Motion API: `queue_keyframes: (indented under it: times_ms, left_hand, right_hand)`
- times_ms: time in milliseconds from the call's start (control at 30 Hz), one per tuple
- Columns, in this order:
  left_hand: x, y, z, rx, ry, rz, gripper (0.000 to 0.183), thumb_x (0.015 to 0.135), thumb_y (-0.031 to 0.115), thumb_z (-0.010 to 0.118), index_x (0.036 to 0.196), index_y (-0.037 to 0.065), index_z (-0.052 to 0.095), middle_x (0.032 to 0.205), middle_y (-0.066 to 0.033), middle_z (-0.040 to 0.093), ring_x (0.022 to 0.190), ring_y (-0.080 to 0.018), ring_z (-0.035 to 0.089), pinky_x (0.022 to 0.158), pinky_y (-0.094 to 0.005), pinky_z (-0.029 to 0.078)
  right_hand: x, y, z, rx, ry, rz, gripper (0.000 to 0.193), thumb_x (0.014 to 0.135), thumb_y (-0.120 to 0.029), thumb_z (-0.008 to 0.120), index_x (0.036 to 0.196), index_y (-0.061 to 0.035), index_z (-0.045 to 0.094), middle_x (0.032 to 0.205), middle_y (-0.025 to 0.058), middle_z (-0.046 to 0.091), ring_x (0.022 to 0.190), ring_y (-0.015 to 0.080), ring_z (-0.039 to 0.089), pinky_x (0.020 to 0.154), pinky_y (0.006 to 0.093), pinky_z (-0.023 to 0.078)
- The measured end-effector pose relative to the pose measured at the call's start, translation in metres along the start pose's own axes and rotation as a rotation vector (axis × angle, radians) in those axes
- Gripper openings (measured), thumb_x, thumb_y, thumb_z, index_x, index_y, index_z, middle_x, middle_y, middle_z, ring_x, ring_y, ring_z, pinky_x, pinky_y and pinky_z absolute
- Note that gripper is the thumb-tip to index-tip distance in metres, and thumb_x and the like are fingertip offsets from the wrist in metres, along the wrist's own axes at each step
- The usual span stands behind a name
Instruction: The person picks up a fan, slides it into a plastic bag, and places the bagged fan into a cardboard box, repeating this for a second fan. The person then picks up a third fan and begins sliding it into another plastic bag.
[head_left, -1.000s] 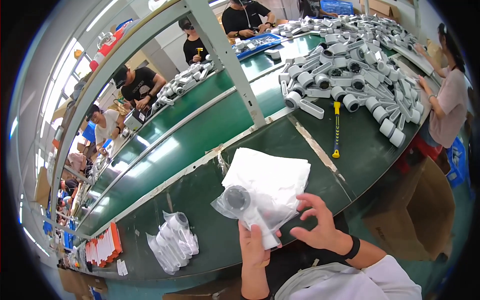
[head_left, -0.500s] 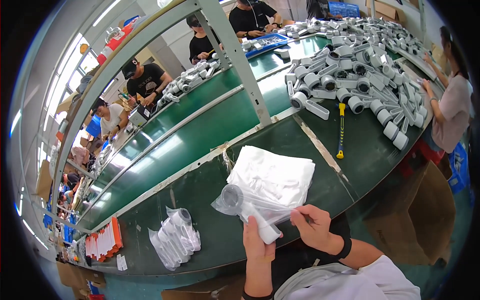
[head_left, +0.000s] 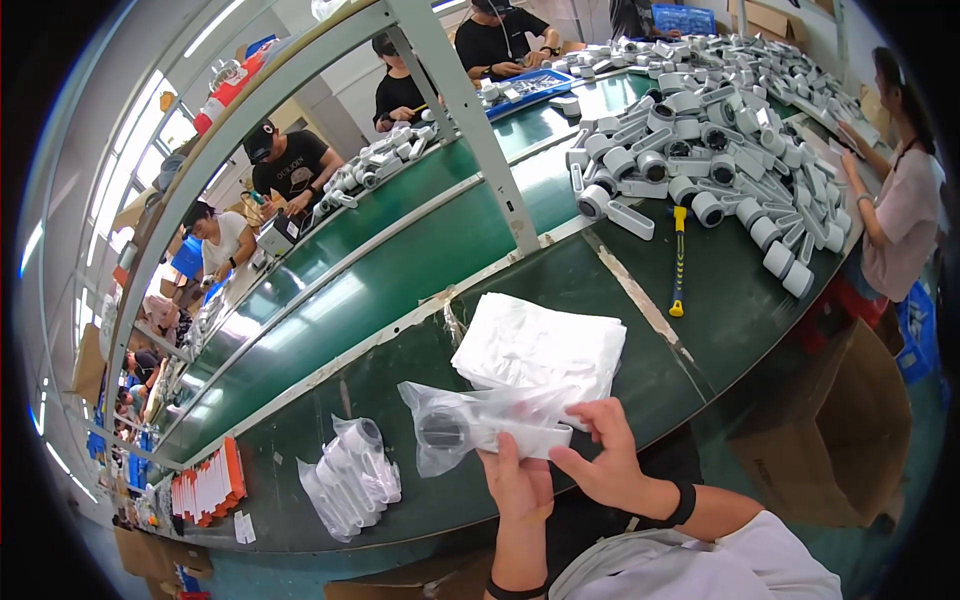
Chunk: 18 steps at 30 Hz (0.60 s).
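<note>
My left hand (head_left: 520,482) is closed around the handle of a white part with a round grey-rimmed head (head_left: 442,428). A clear plastic bag (head_left: 415,400) covers the head and much of the handle. At the handle's end my right hand (head_left: 608,458) has its thumb and forefinger apart, touching the part and the bag's edge. Just beyond both hands lies a stack of white plastic bags (head_left: 540,345). Several bagged parts (head_left: 350,480) lie side by side on the green table (head_left: 440,490), to the left of my hands.
A big heap of unbagged white-and-grey parts (head_left: 700,140) covers the far right, with a yellow-and-black hammer (head_left: 679,265) before it. Orange-and-white flat boxes (head_left: 210,482) stand left. A metal frame post (head_left: 480,140) rises beyond. An open carton (head_left: 820,430) and a co-worker (head_left: 900,190) are right.
The part has swung level, its head moving left and down, with the bag now farther along it. My right hand has shifted left to the handle's end, its pinch loosened.
</note>
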<state>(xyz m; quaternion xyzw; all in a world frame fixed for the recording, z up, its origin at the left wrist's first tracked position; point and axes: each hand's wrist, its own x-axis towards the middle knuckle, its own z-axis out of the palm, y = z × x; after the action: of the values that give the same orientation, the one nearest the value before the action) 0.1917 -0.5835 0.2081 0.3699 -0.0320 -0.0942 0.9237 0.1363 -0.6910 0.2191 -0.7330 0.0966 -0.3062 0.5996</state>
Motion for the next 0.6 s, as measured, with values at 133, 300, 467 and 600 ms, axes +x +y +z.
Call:
queue_keyframes:
  times_ms: [133,300,467,600]
  left_hand:
    - [-0.006,-0.011,0.003,0.086,0.027,0.046,0.050,0.100,0.009,0.047,0.145,0.010,0.027,0.140,-0.0139,0.045,0.128,-0.0285,0.047,0.107,-0.0450,0.040]
    - [-0.001,-0.003,0.004,0.027,0.097,-0.023,0.052,0.098,0.006,0.049,0.145,0.008,0.027,0.139,-0.0151,0.046,0.126,-0.0292,0.048,0.106,-0.0454,0.042]
    - [0.005,0.005,-0.023,-0.244,0.097,-0.301,0.047,0.092,0.001,0.046,0.138,0.005,0.038,0.134,-0.0159,0.051,0.122,-0.0299,0.051,0.102,-0.0466,0.044]
    - [0.009,0.006,-0.029,-0.144,0.052,-0.247,0.043,0.091,0.002,0.042,0.135,0.004,0.044,0.131,-0.0153,0.053,0.120,-0.0284,0.053,0.101,-0.0459,0.045]
  right_hand:
    - [0.006,0.008,0.009,-0.070,-0.029,-0.111,0.025,0.074,-0.018,0.081,0.086,0.0007,0.069,0.094,0.0097,0.051,0.086,0.0222,0.050,0.074,0.0303,0.043]
    - [-0.007,0.007,0.011,0.163,0.012,-0.082,0.014,0.081,-0.009,0.076,0.087,0.0007,0.069,0.089,0.0079,0.058,0.073,0.0125,0.054,0.063,0.0255,0.045]
    - [-0.019,0.006,0.013,0.572,-0.115,0.068,0.010,0.089,-0.004,0.069,0.094,0.0019,0.065,0.079,0.0033,0.064,0.060,0.0047,0.057,0.050,0.0191,0.044]
    - [-0.015,0.010,0.007,0.733,-0.213,0.259,0.011,0.090,-0.005,0.068,0.095,0.0028,0.062,0.074,0.0031,0.065,0.063,0.0050,0.060,0.053,0.0195,0.047]
